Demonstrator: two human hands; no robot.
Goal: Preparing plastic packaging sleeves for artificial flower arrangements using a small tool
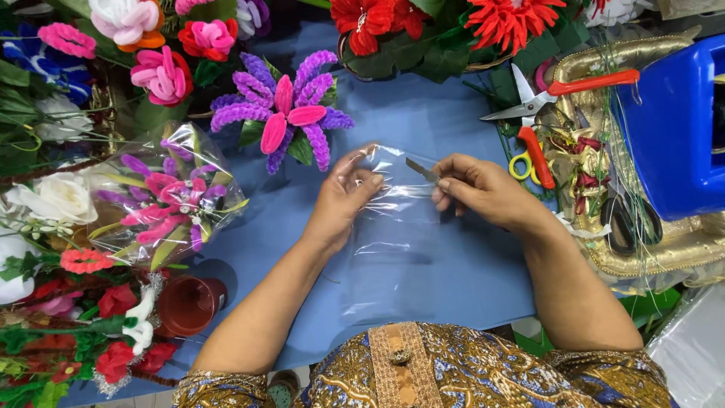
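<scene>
Seen from above, a person in a gold and blue patterned garment works at a blue worktop. A sheet of clear plastic film lies flat on the middle of the worktop, just in front of the person, with its far edge lifted. The left hand grips that far edge at the left, fingers pressed together and pinching the film. The right hand is close beside it, its fingers pinching a small thin blade whose tip points left, over the film's top edge. Beyond the hands stands a purple and pink flower of fuzzy stems. To the left lies a wrapped bouquet in clear film, with a small brown pot nearer the person. To the right, red-handled scissors rest beside a gold tray and a blue plastic container.
</scene>
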